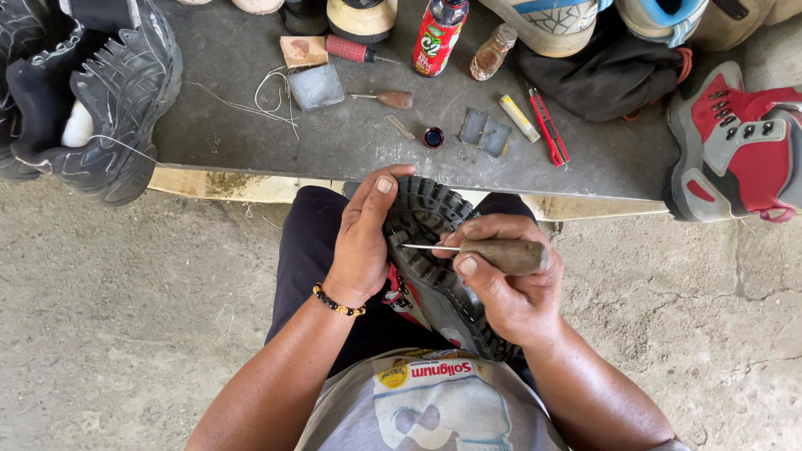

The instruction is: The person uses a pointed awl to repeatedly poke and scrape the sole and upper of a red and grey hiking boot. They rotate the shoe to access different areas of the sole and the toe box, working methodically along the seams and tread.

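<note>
Wooden-handled awl (493, 255) gripped in right hand (510, 288), left hand (363, 242) steadying shoe (439, 276).

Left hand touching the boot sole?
Touching. Head view shows the left hand wrapped over the boot sole's edge, thumb pressed on the tread.

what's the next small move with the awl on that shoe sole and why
Probably push the awl a little further leftward into the edge of the sole. Its metal tip already rests on the black lugged sole of the shoe, the right hand has a full grip on the wooden handle, and the left hand braces the shoe on the lap from the opposite side, thumb over the toe.
</note>
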